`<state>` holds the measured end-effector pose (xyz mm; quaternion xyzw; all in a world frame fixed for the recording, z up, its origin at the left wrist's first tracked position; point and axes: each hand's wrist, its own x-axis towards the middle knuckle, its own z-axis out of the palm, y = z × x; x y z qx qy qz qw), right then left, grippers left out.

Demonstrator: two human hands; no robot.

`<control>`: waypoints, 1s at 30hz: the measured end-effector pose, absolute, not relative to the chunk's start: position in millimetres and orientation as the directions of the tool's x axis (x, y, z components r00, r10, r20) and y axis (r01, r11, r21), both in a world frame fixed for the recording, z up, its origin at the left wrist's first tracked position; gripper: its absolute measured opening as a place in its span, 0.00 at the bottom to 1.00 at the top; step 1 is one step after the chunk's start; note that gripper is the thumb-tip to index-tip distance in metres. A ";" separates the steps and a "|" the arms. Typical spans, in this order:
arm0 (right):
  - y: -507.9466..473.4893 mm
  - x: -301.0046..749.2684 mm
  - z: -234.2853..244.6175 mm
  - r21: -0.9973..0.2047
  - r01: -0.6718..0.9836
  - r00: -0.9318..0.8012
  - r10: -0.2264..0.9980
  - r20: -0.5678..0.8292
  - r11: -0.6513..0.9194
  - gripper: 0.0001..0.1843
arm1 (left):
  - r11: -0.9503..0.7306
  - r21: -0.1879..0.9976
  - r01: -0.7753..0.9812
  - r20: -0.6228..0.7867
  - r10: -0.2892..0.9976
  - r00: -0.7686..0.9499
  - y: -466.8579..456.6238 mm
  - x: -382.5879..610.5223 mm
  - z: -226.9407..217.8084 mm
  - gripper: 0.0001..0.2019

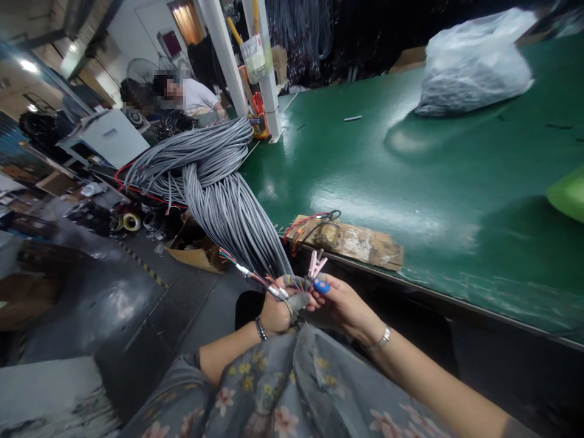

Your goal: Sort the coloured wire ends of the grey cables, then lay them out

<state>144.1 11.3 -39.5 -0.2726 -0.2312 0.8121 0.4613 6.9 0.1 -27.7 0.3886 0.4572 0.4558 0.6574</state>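
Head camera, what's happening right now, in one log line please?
left hand: holding colored wires | right hand: at the same wires | pink clip: beside right hand | gray cables: bundled beyond left hand

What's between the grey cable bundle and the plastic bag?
In the head view, a white post stands beside the grey cable bundle; toward the plastic bag, a short grey piece lies on the green bench.

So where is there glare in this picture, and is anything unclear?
Head view: pale glare on the glossy green tabletop; head view: a ceiling lamp blown out to white; head view: the coloured wires at the left hand look slightly soft.
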 end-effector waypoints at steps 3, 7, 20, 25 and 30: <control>11.2 145.0 -36.9 -0.623 -0.613 -0.438 0.865 -0.244 -0.486 0.21 | 0.364 0.890 -0.275 -0.282 0.913 0.295 2.0 4.1 -25.9 0.20; 10.4 143.9 -38.8 -0.644 -0.576 -0.432 0.856 -0.283 -0.504 0.22 | 0.408 0.875 -0.260 -0.303 0.881 0.365 1.8 -1.7 -29.4 0.17; 33.2 149.4 -47.0 -0.860 -0.449 -0.214 0.964 -0.159 -0.241 0.24 | 0.315 0.834 -0.453 -0.227 0.944 0.239 4.6 8.4 -22.0 0.15; 36.8 141.1 -46.7 -0.769 -0.555 -0.267 0.943 -0.197 -0.318 0.30 | 0.325 0.843 -0.428 -0.250 0.942 0.222 7.7 12.8 -20.3 0.15; 39.0 137.5 -45.1 -0.612 -0.684 -0.307 0.918 -0.252 -0.397 0.24 | 0.355 0.840 -0.410 -0.275 0.931 0.241 8.4 13.0 -23.2 0.16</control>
